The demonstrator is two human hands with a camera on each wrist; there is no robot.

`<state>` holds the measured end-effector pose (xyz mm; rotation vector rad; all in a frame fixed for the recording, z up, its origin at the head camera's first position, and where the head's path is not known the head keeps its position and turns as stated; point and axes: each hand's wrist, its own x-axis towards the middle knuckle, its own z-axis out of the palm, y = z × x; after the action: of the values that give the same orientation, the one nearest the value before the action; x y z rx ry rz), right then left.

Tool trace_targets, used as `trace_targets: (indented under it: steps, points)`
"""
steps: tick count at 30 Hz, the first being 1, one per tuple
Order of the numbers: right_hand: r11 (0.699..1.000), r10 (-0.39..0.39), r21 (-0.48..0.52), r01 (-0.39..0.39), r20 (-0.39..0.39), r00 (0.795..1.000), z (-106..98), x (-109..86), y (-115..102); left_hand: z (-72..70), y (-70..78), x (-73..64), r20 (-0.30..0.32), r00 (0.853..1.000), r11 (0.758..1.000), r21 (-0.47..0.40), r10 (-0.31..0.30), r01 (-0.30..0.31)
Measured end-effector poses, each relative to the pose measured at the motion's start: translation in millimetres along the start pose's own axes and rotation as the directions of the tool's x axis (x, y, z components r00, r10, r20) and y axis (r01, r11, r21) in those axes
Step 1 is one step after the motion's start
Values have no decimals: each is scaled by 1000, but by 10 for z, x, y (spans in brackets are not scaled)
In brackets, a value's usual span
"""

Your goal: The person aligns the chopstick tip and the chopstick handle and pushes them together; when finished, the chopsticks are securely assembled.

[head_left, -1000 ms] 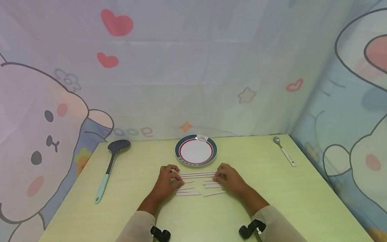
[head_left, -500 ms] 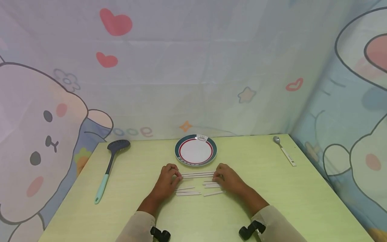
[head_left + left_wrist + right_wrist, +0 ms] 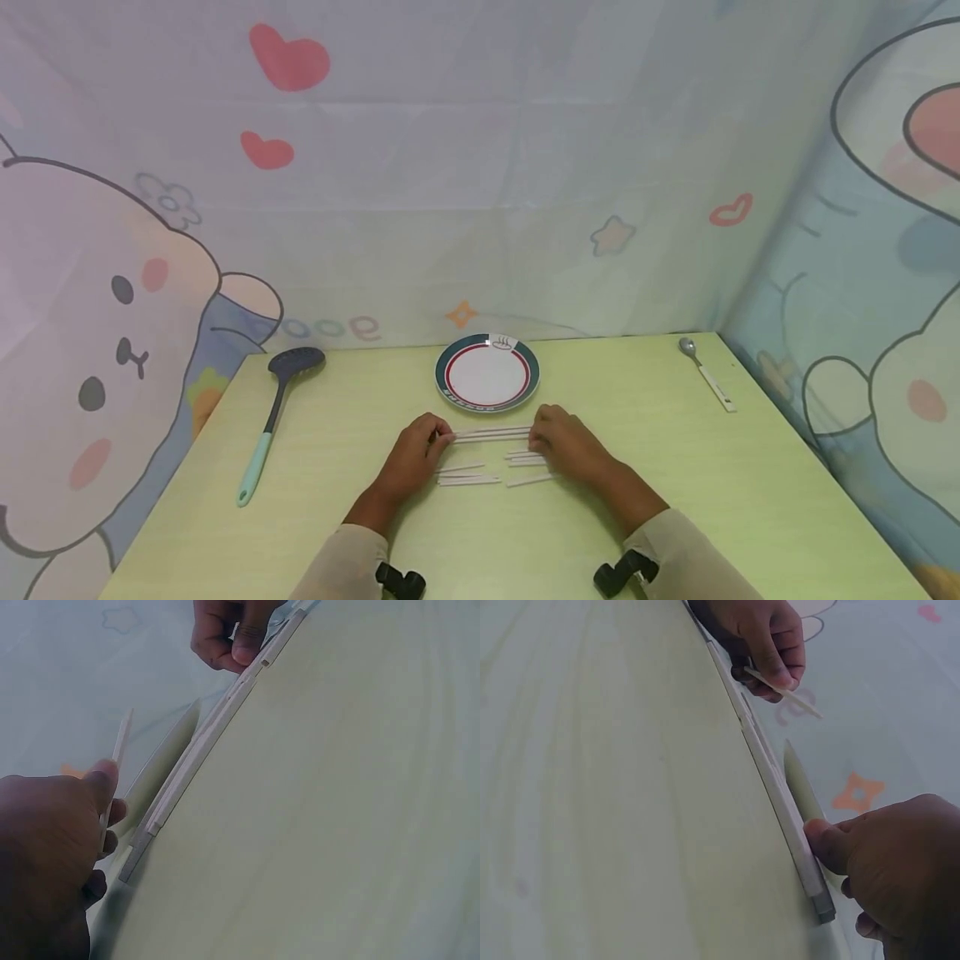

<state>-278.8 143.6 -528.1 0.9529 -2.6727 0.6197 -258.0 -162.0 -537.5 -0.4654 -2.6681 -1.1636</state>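
Note:
My left hand [image 3: 408, 458] pinches a thin white stick [image 3: 123, 736] between thumb and fingers; its free end sticks out past the thumb in both wrist views. My right hand [image 3: 566, 442] is curled at the right end of the long white sticks [image 3: 491, 434], thumb and fingertips pinching there, partly hidden. Those long sticks lie crosswise between the two hands. Nearer to me are two groups of shorter white sticks, a left group [image 3: 468, 480] by the left wrist and a right group [image 3: 527, 458] partly under the right hand.
A round plate [image 3: 486, 375] with a dark green rim stands behind the sticks. A slotted turner [image 3: 266, 425] with a mint handle lies at the left, a small spoon [image 3: 705, 375] at the far right. A printed cloth [image 3: 480, 167] hangs behind the pale yellow table [image 3: 465, 550].
My left thumb and fingers have drawn together, and a short stick that lay beside them no longer shows on the table. The right hand has barely moved; its fingers look more closed.

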Motion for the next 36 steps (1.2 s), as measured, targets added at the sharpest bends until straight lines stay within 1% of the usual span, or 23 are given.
trace_targets:
  steps: [2, 4, 5, 8, 10, 14, 17, 19, 21, 24, 26, 30, 33, 36]
  points:
    - [996, -66, -58, 64, -38, 997, -15, 7, -8, 2, -1, 5, 4, 1000, 1000, -9, -27, 27]
    - [990, -105, -99, 100, -49, 993, -26, 16, -17, -1, 1, 4, 6, 999, 999, -12, -34, 35]
    - [988, -114, -114, 108, -48, 992, -29, 20, -21, -3, 3, 2, 6, 999, 999, -14, -36, 36]
    - [987, -108, -118, 104, -26, 994, -29, 30, -23, -8, 9, -8, 7, 999, 999, -23, -32, 33]
    - [990, -98, -99, 96, -16, 995, -32, 28, -24, -15, 18, -13, 4, 1000, 999, -30, -23, 23]
    - [994, -95, -52, 94, -25, 995, -26, 19, -17, -16, 33, -13, 2, 1000, 999, -44, -20, 20]
    - [996, -88, -32, 87, -27, 996, -16, 18, -17, -16, 35, -16, -1, 1000, 999, -42, -7, 7]
    - [997, -78, -21, 77, -20, 997, -9, 21, -20, -16, 24, -22, -8, 1000, 999, -36, 25, -25]
    - [997, -71, -11, 71, -12, 997, -6, 24, -27, -19, 11, -26, -16, 997, 997, -29, 70, -70]
    - [998, -66, 0, 66, -3, 998, -2, 28, -36, -16, -10, -31, -12, 993, 992, -33, 118, -118]
    - [998, -53, 18, 53, 6, 999, -4, 29, -42, -14, -7, -30, -3, 992, 991, -40, 125, -125]
    - [996, -4, 88, 2, 21, 1000, -14, 20, -50, -6, 11, -26, 5, 993, 992, -57, 114, -114]
    - [991, 21, 135, -25, 25, 999, -16, 12, -49, 7, 5, -18, 5, 992, 990, -64, 125, -124]
    - [984, 21, 178, -25, 25, 999, -4, 12, -56, 13, -10, -19, -1, 990, 988, -59, 140, -140]
